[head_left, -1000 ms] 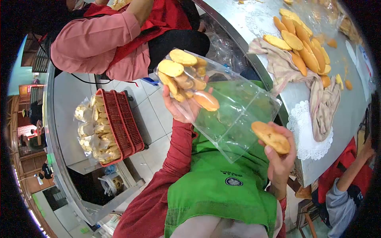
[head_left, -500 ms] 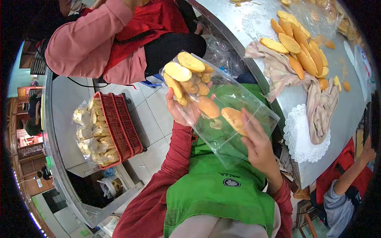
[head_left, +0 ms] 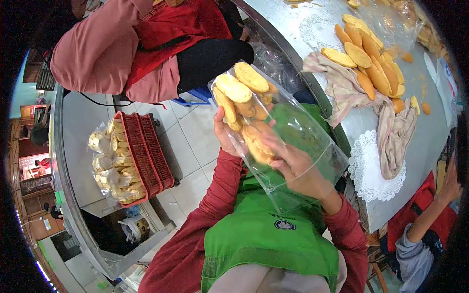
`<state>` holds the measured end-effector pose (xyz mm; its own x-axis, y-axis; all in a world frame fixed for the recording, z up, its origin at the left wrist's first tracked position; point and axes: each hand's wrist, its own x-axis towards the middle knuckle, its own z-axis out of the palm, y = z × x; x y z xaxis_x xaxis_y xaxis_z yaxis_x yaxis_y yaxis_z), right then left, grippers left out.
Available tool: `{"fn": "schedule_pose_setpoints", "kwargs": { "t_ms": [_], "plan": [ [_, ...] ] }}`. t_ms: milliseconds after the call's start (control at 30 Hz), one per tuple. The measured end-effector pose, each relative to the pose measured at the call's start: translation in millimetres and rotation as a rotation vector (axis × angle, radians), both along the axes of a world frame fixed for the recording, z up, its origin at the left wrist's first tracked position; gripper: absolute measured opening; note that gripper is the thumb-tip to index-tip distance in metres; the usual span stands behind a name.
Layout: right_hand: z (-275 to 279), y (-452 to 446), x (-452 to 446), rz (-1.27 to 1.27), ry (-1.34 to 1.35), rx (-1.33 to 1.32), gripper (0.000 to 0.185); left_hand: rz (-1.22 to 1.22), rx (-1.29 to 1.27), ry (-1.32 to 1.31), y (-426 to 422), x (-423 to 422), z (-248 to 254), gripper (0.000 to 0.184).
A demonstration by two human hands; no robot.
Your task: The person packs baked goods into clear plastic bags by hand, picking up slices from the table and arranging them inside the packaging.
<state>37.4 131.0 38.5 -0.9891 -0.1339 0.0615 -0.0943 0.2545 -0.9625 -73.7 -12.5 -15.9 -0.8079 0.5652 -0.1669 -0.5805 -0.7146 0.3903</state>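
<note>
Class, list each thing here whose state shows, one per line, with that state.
Bag: open, partly filled
Left hand: gripping the bag
Right hand: inside, at a slice, grip blurred
Bread heap: uncovered
Cloth: crumpled
Near doily: flat, partly under the cloth
Crate: loaded with filled packs

At the centre of my remote view, slanting towards 4 o'clock, a clear plastic bag point(head_left: 305, 131) looks thin, smooth and glossy, with bright highlights. The bread slices point(head_left: 232, 89) inside show matt, rough-crumbed cut faces. From 1 to 3 o'clock I see a smooth metal table point(head_left: 432, 129) with a dull sheen. On it, a rumpled matt cloth point(head_left: 340, 93) lies at 2 o'clock, and a lacy, matt paper doily point(head_left: 371, 168) at 3. At 9 o'clock, a slotted plastic crate point(head_left: 149, 156) stands over smooth, faintly shiny floor tiles point(head_left: 193, 132). At 6, a matt cloth apron point(head_left: 254, 244).
</note>
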Motion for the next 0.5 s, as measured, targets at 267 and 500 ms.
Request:
{"fn": "schedule_pose_setpoints", "kwargs": {
  "t_ms": [267, 500],
  "plan": [
    [-0.7, -0.3, -4.3, 0.098, 0.108, 0.294, 0.036, 0.002, 0.035, -0.02, 2.1, -0.2, -1.9, 0.083],
    [-0.7, -2.4, -8.5, -0.006, 0.277, 0.417, 0.034, 0.0, 0.049, 0.011, 4.6, 1.0, 2.0, 0.081]
  ]
}}
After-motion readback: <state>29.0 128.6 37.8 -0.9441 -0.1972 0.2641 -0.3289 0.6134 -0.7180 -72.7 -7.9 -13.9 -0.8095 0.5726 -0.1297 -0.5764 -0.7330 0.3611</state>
